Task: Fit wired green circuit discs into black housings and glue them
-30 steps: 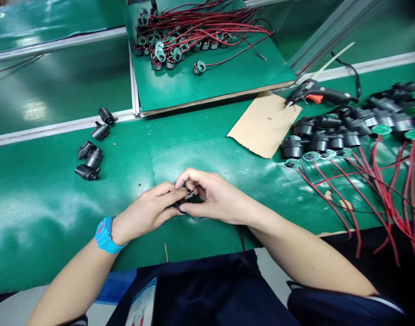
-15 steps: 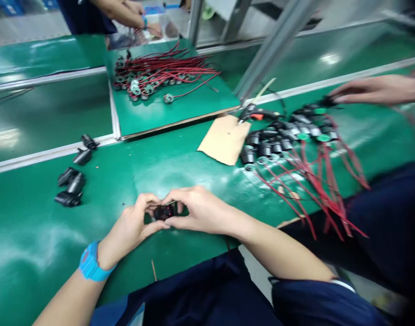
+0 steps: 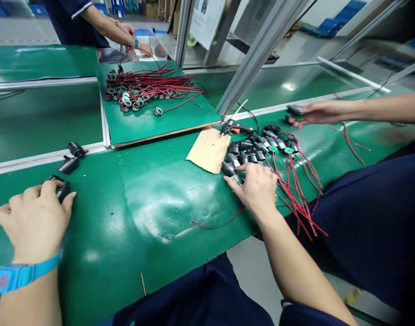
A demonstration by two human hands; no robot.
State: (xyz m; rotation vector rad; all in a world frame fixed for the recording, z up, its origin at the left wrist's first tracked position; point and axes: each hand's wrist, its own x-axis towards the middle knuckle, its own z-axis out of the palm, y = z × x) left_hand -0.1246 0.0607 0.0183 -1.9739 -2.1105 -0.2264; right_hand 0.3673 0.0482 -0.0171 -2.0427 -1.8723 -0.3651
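Note:
At the left, my left hand, with a blue wristband, curls over black cylindrical parts on the green table; its fingers partly hide them. My right hand has thumb and fingers around a black housing at the near left edge of a cluster of similar housings. A red wire trails from beneath this hand across the mat. Two more black parts lie beyond my left hand, near the metal rail.
Brown cardboard and a glue gun lie beside the cluster. Red-wired round pieces cover a raised green board. At the right, a co-worker's hand holds a black part. A metal post rises behind.
My hands have moved apart from the middle, left hand to the loose parts, right hand with a black housing to the cluster. The co-worker's hand has lifted a part off the cluster's far end.

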